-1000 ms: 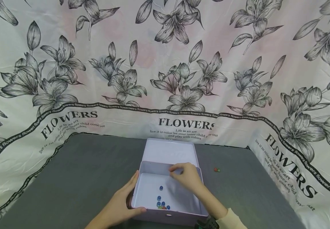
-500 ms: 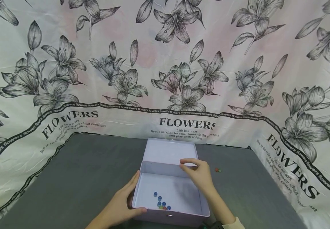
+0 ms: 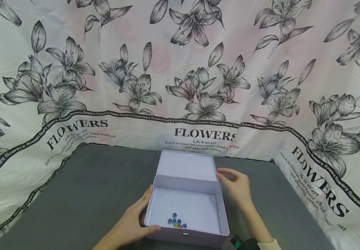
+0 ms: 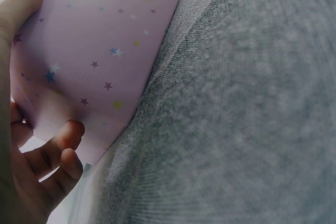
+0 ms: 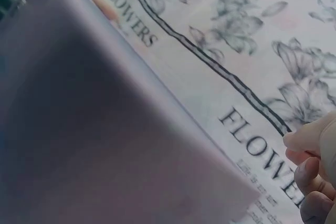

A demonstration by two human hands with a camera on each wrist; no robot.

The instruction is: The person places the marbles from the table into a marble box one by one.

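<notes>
On the grey table sits a pale purple box [image 3: 167, 234], its lid [image 3: 186, 165] swung back. Several marbles, mostly blue with a few green and red or orange, gather near the front left of its floor; one blue marble [image 3: 174, 215] lies at the back of the group. My left hand [image 3: 130, 222] holds the box's front left corner, thumb at the front. Stars decorate the box wall [image 4: 94, 45] in the left wrist view. My right hand [image 3: 239, 189] is outside the box by its back right corner, thumb and index finger slightly apart, nothing visible between them.
A white cloth [image 3: 130, 132] printed with flowers and lettering hangs behind and beside the table [image 3: 105, 180]. A dark wrist device [image 3: 245, 244] sits near my right sleeve. The right hand covers the table spot where small red and green marbles showed earlier.
My right hand has moved right, from over the box to outside it. A blue marble has rolled forward to the others. My left hand stays on the box.
</notes>
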